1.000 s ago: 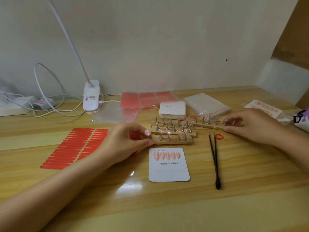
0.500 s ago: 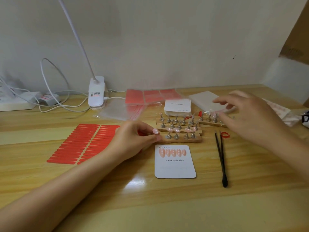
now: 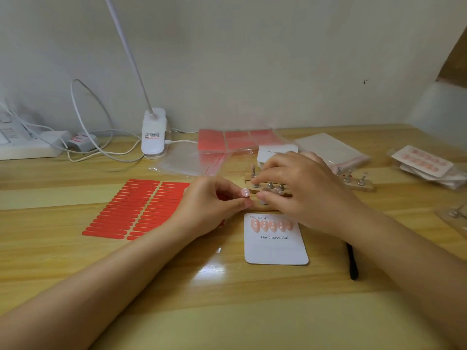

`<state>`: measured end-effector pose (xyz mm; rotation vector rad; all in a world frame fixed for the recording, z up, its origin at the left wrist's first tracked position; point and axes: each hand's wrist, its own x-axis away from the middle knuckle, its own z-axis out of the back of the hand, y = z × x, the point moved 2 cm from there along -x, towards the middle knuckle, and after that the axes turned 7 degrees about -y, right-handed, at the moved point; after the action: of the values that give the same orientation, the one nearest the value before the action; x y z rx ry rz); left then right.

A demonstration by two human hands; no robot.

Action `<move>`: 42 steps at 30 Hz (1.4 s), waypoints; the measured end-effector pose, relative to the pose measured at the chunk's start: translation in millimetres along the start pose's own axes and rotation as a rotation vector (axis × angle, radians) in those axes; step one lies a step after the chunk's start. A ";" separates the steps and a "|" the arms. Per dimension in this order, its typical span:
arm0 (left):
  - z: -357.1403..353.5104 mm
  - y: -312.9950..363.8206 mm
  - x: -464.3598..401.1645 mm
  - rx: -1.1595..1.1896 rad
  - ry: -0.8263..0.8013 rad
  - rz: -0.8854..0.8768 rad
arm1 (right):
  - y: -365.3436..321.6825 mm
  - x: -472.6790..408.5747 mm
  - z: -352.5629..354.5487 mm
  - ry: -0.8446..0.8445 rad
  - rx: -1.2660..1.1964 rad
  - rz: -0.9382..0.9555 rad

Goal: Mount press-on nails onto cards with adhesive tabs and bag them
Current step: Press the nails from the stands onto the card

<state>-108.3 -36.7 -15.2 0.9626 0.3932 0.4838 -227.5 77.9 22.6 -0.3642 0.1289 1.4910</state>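
A white card printed "Handmade Nail" lies in front of me, with several pink press-on nails stuck along its top. Just behind it are wooden racks of metal pegs, some carrying pink nails. My left hand pinches the left end of the front rack. My right hand covers the racks, its thumb and forefinger pinching a nail on a peg near the left end; the nail itself is mostly hidden. A sheet of red adhesive tabs lies to the left.
Black tweezers lie partly under my right forearm. Another peg rack sits at right, with bagged finished cards beyond it. At the back are blank cards, a stack of bags, red sheets, a clear bag, a lamp base and a power strip.
My right hand came from the far right rack, leftward over the racks, and lowered onto a peg near my left hand. My left hand kept its hold on the rack end.
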 end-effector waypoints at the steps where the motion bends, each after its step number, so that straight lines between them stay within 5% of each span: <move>1: 0.0 -0.5 0.1 0.006 -0.004 -0.001 | 1.1 -0.5 -0.6 -0.001 0.011 -0.005; 15: 6.0 5.8 -0.4 -0.236 -0.089 -0.106 | 51.4 21.8 29.2 -0.328 -0.361 -0.222; 25: -6.3 38.9 -7.2 -0.377 -0.194 -0.199 | 49.7 20.0 22.6 -0.172 -0.359 -0.197; 29: -34.8 54.5 -16.9 -0.537 -0.131 -0.244 | 50.2 20.6 22.5 -0.167 -0.273 -0.186; 42: -56.5 56.0 -30.5 -0.542 -0.077 -0.178 | 45.6 22.0 22.0 -0.192 -0.203 -0.139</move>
<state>-175.0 11.7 6.4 0.4149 0.2544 0.3619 -273.6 107.4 29.3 -0.3830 -0.1980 1.3967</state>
